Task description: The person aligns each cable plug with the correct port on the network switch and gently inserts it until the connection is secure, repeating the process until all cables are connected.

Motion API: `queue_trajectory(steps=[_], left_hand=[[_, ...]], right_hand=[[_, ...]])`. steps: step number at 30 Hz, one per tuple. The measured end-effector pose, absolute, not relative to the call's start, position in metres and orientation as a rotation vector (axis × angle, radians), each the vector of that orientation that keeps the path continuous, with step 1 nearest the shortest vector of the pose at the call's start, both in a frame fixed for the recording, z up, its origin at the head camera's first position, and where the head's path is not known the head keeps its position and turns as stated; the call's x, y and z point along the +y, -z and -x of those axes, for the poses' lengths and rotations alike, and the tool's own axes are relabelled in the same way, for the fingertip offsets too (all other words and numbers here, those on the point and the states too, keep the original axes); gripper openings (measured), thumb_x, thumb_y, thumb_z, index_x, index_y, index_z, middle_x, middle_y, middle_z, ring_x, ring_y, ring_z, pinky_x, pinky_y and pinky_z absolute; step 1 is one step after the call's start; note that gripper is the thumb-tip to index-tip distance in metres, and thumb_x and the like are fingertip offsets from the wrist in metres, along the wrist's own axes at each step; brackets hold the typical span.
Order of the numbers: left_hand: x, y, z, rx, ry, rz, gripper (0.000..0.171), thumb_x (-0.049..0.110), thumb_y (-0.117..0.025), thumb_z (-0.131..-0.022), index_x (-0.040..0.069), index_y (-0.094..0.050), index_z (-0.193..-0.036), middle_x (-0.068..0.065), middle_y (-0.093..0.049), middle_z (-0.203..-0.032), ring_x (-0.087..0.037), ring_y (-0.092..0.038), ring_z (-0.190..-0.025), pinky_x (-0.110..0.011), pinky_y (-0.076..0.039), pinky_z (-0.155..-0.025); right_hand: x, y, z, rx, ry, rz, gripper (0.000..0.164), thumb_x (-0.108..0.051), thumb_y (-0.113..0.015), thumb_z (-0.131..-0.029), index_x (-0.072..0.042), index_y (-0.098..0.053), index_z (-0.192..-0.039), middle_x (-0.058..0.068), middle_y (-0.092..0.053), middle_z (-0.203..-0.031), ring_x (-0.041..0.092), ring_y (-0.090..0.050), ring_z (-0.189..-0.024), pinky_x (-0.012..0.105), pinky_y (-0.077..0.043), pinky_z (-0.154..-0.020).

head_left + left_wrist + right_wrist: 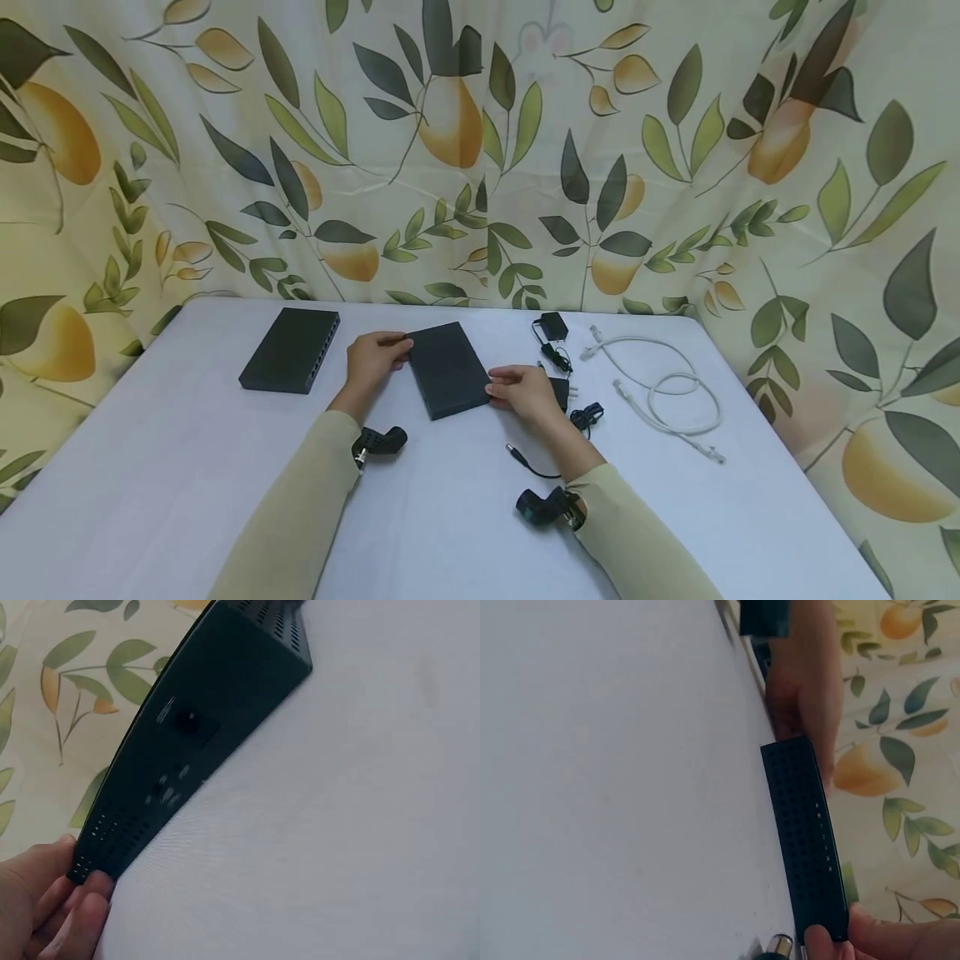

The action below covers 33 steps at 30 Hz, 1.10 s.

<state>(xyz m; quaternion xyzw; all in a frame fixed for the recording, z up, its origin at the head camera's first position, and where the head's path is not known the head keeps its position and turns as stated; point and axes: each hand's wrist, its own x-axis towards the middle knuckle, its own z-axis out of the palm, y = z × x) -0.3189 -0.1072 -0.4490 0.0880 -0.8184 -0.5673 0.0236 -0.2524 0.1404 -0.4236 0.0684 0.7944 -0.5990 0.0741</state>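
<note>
A flat black network switch (448, 371) lies between my two hands, slightly turned on the white tabletop. My left hand (371, 364) pinches its far-left corner between thumb and fingers. At the near-right corner my right hand (531, 394) pinches the opposite end. The left wrist view shows the switch's side (180, 727) with a round power socket and rows of vent holes. Vent holes and a row of small marks show on its front (799, 832) in the right wrist view. A barrel plug (780, 945) lies close to the right fingertips there.
A second black network switch (288, 350) with ports along one side sits at the left. Right of centre are a small power adapter (553, 326) with its cord and another adapter (560, 392), partly behind the right hand. White network cables (678, 390) lie coiled farther right. A patterned curtain (480, 150) hangs behind.
</note>
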Motion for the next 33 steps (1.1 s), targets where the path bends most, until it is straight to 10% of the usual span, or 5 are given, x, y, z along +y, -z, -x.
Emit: queue_trajectory(steps=[33], left_hand=[[-0.115, 0.448, 0.31, -2.495, 1.668, -0.288, 0.032, 0.025, -0.076, -0.087, 0.005, -0.073, -0.113, -0.013, -0.074, -0.104, -0.015, -0.071, -0.081, -0.021, -0.057, -0.07]], right_hand=[[0.129, 0.43, 0.24, 2.265, 1.99, -0.418, 0.035, -0.003, -0.076, -0.084, 0.007, -0.054, -0.111, 0.024, -0.072, -0.095, 0.014, -0.071, -0.063, 0.024, -0.06, -0.062]])
